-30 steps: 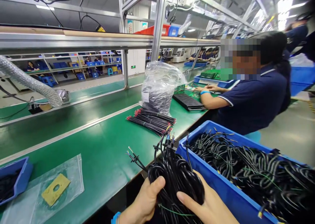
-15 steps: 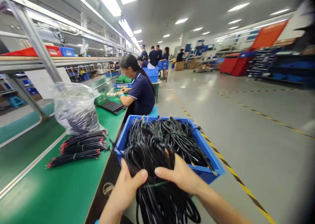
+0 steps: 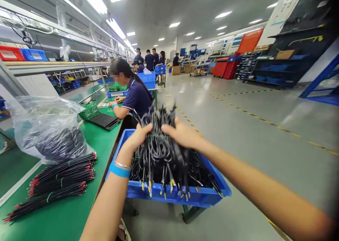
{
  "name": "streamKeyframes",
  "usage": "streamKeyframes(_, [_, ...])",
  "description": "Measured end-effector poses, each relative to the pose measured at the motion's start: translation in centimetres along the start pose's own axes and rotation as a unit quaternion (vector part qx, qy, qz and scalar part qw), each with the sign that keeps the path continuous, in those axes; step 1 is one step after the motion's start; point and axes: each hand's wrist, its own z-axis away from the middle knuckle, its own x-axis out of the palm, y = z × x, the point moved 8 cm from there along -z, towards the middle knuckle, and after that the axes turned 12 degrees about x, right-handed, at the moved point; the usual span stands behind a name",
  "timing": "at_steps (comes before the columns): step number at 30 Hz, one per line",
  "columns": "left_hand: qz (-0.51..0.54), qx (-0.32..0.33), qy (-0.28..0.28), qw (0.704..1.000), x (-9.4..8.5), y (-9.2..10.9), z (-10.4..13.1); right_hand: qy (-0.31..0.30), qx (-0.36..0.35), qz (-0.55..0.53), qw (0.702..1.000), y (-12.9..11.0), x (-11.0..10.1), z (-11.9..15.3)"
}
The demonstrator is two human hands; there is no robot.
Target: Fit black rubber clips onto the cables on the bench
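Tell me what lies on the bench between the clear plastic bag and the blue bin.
In the head view, bundles of black wires with red tips lie on the green bench between the clear plastic bag and the blue bin.

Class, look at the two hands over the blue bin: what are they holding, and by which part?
Both the left hand and right hand grip one bundle of black cables near its upper end, above the blue bin; the wire tips hang down.

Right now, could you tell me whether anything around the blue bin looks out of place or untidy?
Only slightly: several cable ends droop over the front rim of the bin instead of lying inside. Both hands, left and right, hold a cable bundle above it. Nothing looks spilled or damaged.
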Motion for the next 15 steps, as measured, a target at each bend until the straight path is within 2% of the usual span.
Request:
streamKeyframes(3, [-0.054,-0.048,-0.003,0.997,-1.1,-8.3,1.6,-0.042,0.076,0.067,0.994,2.7,7.3,0.4])
streamKeyframes(4, [-0.069,-0.06,-0.006,0.996,-1.4,-10.4,2.0,-0.049,0.087,0.083,0.992,3.3,8.7,0.6])
streamKeyframes(6, [-0.093,-0.072,-0.005,0.993,-2.0,-13.2,2.5,-0.059,0.096,0.106,0.988,4.1,10.0,0.6])
streamKeyframes(8, [-0.11,-0.075,0.001,0.991,-2.6,-14.4,2.4,-0.066,0.094,0.121,0.986,4.7,9.6,0.3])
streamKeyframes(11, [-0.136,-0.078,0.022,0.987,-3.3,-14.8,2.5,-0.065,0.081,0.135,0.985,5.7,7.3,-0.5])
streamKeyframes(13, [-0.154,-0.087,0.026,0.984,-3.4,-15.0,3.1,-0.04,0.079,0.143,0.986,6.7,5.8,-0.9])
streamKeyframes(15, [-0.169,-0.102,0.008,0.98,-3.0,-15.4,4.0,-0.013,0.088,0.149,0.985,8.0,5.5,-1.0])
